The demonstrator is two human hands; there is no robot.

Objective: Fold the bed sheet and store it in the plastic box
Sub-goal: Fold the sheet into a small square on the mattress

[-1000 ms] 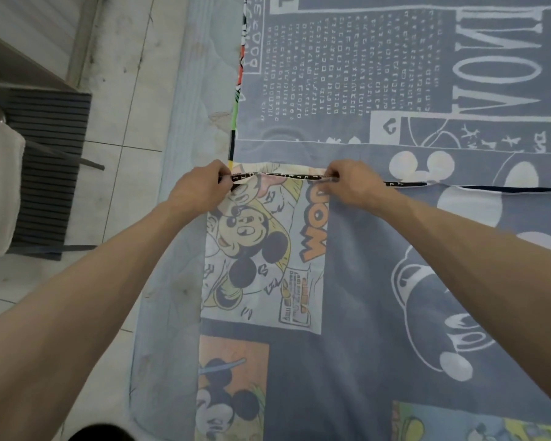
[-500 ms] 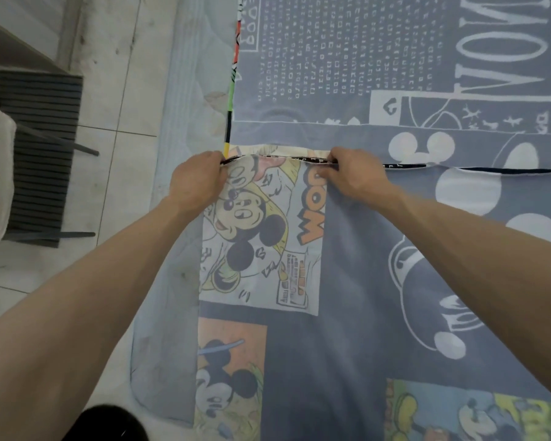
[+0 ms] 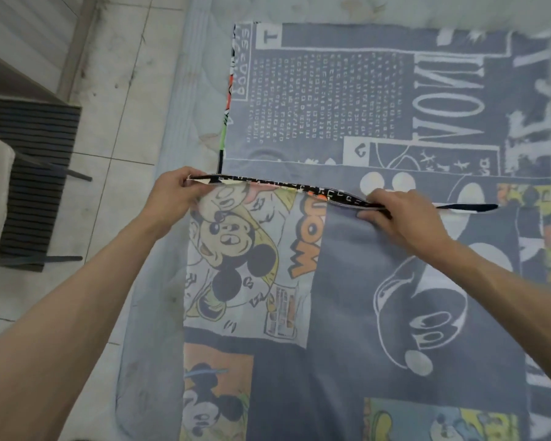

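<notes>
The bed sheet [image 3: 379, 275], grey-blue with cartoon mouse prints and white lettering, lies spread on a pale mattress [image 3: 178, 128]. A near layer is folded over the far part, and its edge runs across the middle of the view. My left hand [image 3: 172, 194] pinches the left corner of that edge and holds it slightly off the sheet. My right hand [image 3: 401, 218] grips the same edge further right, fingers under the fabric. The plastic box is not in view.
A tiled floor [image 3: 115, 100] runs along the left of the mattress. A dark slatted chair [image 3: 35, 173] with a white cushion stands at the far left. The mattress edge lies just left of my left hand.
Both hands have lifted the folded edge and drawn it a little apart, the left hand moving left. The camera has tilted up, so more of the far sheet shows.
</notes>
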